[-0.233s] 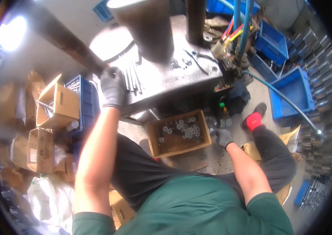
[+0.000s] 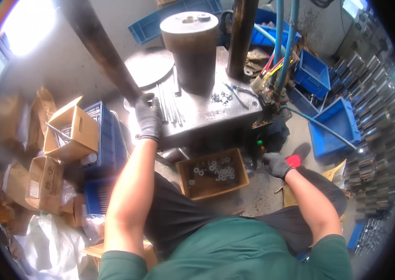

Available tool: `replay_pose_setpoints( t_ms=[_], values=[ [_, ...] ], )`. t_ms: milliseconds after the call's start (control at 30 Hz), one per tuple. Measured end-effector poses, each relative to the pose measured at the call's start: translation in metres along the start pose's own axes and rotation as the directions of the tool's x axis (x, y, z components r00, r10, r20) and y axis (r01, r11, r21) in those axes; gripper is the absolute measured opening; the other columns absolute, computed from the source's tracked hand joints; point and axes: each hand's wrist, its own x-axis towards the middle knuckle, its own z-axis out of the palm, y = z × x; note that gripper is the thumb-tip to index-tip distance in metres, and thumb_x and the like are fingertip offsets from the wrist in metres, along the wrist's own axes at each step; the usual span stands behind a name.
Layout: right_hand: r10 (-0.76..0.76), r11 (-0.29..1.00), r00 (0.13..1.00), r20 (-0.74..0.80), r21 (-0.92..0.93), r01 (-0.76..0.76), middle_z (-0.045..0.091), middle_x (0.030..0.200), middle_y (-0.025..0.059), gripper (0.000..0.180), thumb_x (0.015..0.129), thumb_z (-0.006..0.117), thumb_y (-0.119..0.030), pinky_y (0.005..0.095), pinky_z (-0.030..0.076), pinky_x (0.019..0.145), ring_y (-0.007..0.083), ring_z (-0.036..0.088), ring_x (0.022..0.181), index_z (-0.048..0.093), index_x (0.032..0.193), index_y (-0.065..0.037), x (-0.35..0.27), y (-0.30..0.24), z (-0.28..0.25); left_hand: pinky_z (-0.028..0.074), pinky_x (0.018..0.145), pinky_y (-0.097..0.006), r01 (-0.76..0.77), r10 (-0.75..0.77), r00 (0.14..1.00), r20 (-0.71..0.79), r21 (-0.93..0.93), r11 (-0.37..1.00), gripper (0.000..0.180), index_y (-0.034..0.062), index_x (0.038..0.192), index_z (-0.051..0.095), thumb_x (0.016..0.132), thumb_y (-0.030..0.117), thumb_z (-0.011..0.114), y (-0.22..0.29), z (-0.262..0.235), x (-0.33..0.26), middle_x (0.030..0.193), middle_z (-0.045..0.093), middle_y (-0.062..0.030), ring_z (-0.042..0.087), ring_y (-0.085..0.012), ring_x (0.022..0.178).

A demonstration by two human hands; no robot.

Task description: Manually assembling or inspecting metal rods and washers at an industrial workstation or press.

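My left hand (image 2: 149, 122), in a dark grey glove, rests at the left corner of the metal worktable (image 2: 202, 114), against the foot of a dark slanting post (image 2: 102, 49). Its fingers reach forward, apart, with nothing visible in them. Beside it on the table lie several thin metal rods (image 2: 170, 105). My right hand (image 2: 277, 165), gloved too, hangs low near my right knee, right of a cardboard box (image 2: 190, 189) of metal rings (image 2: 225, 172). Its fingers look curled together; what they hold, if anything, is hidden.
A thick metal cylinder (image 2: 190, 56) stands on the table, with pliers (image 2: 238, 94) and small dark parts (image 2: 221, 98) to its right. Blue crates (image 2: 335, 133) stand at right, by a hose (image 2: 321, 123). Cartons (image 2: 78, 130) and a blue bin (image 2: 111, 140) are at left.
The whole view has tilted, so the table sits lower and more of its far side shows. My right hand has lifted slightly and moved right. The left hand stays by the post.
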Motion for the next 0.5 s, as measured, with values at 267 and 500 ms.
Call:
replay_pose_setpoints(
  t_ms=[267,500],
  values=[
    [0.000,0.857,0.955,-0.297,0.492,0.153,0.072,0.104,0.0081,0.029,0.087,0.073,0.003,0.0317,0.056,0.090,0.0154,0.069,0.100,0.067,0.116,-0.001,0.047,-0.149,-0.183,0.051,0.094,-0.031,-0.022,0.130,0.975,0.180,-0.501,0.865,0.021,0.0004,0.122,0.065,0.102,0.007,0.064,0.041,0.028,-0.039,0.110,0.068,-0.0086,0.063,-0.0161,0.101],
    [-0.138,0.534,0.886,-0.442,0.720,0.442,0.065,0.092,-0.0004,0.025,0.089,0.076,-0.001,0.0266,0.053,0.079,0.0083,0.062,0.088,0.063,0.110,-0.004,0.123,-0.203,-0.180,0.053,0.090,-0.031,0.370,0.096,0.734,0.672,-0.515,0.773,0.043,0.0027,0.129,0.063,0.105,0.038,0.061,0.079,0.035,-0.074,0.113,0.068,-0.0066,0.063,-0.0170,0.099]
  ],
)
